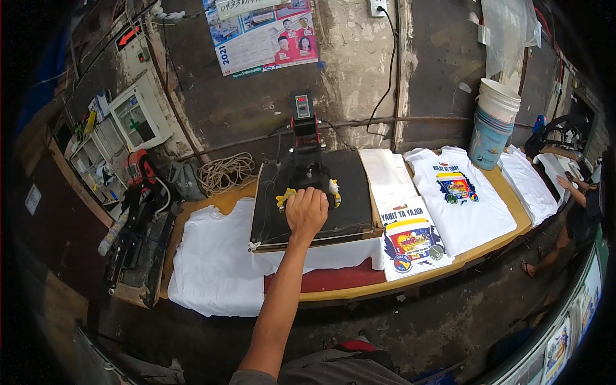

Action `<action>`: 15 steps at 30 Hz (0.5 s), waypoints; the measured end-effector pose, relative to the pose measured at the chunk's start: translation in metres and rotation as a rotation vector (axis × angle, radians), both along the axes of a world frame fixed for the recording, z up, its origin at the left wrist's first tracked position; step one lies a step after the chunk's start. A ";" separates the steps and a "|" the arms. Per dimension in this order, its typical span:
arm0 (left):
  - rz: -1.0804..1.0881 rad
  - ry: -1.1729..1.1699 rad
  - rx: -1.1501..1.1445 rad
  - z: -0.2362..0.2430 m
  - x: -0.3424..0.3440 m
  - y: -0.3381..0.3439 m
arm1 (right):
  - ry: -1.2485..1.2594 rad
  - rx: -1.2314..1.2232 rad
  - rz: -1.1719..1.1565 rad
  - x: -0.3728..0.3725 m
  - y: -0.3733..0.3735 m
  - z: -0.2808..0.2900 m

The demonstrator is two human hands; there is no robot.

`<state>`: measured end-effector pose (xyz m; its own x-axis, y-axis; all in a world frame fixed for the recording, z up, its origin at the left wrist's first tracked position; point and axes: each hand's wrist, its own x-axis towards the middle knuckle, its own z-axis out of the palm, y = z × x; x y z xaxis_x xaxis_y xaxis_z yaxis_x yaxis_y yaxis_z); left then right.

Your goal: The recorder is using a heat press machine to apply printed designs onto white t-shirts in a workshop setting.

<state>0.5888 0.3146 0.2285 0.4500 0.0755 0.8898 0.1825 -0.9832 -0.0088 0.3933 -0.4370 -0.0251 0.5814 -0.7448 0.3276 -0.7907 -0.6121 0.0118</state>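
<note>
My left hand is closed over the front handle of a heat press, its forearm reaching up from the lower edge. Yellow and white wrapping shows on the handle at either side of my fingers. Beneath lies the press's wide black top plate, lowered, with white cloth sticking out under its front edge. A small control box with a red display tops the press. To the left a plain white shirt lies flat. Right of the plate are printed transfer sheets and a white shirt with a colourful print. My right hand is out of view.
A second press-like machine stands at the left, near coiled rope. Stacked buckets sit at the table's back right. Further right are more white shirts and another person's hand. A black cable runs down the wall.
</note>
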 end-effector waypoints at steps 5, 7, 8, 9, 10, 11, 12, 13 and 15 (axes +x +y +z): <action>-0.001 -0.005 0.002 0.000 -0.002 0.002 | -0.008 -0.048 -0.002 0.002 0.002 0.002; -0.006 -0.014 0.000 -0.001 -0.002 0.004 | -0.009 -0.066 -0.005 0.002 0.004 0.002; -0.007 -0.013 0.000 -0.001 -0.002 0.004 | -0.010 -0.075 -0.007 0.001 0.004 0.002; -0.001 -0.010 0.001 0.000 -0.003 0.005 | -0.010 -0.084 -0.009 0.001 0.005 0.003; -0.007 -0.008 0.004 0.000 0.000 0.002 | -0.011 -0.091 -0.021 0.001 0.011 0.006; -0.018 -0.009 0.006 0.000 0.004 -0.002 | -0.013 -0.099 -0.034 0.000 0.017 0.010; -0.029 -0.009 0.004 0.001 0.008 -0.005 | -0.014 -0.106 -0.048 -0.002 0.022 0.014; -0.020 -0.006 0.000 0.000 0.004 -0.002 | -0.014 -0.117 -0.042 -0.001 0.018 0.011; -0.004 -0.004 0.002 -0.001 -0.001 0.004 | -0.015 -0.137 -0.034 -0.002 0.010 0.005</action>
